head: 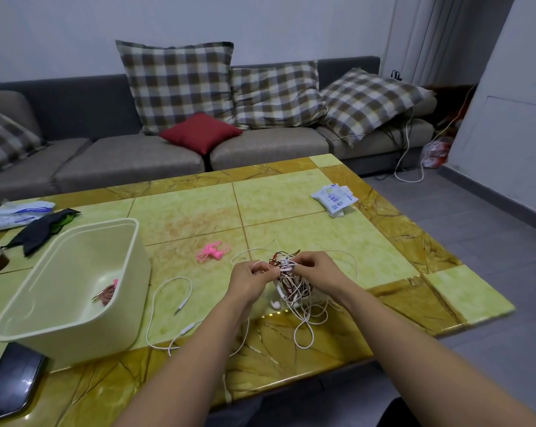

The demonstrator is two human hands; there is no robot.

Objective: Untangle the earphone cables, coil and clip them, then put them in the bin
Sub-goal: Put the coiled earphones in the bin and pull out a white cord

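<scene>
A tangle of white and dark red earphone cables hangs just above the table between my two hands. My left hand pinches a white strand at the tangle's left side. My right hand grips the top of the tangle. White loops trail from it onto the table. A loose white cable lies left of my hands. The cream bin stands tilted at the left, with a coiled dark red cable inside. Pink clips lie beyond my left hand.
A black phone lies at the near left corner. A dark cloth and a plastic bag sit behind the bin. A white packet lies at the far right of the yellow-green table. A sofa with cushions stands behind.
</scene>
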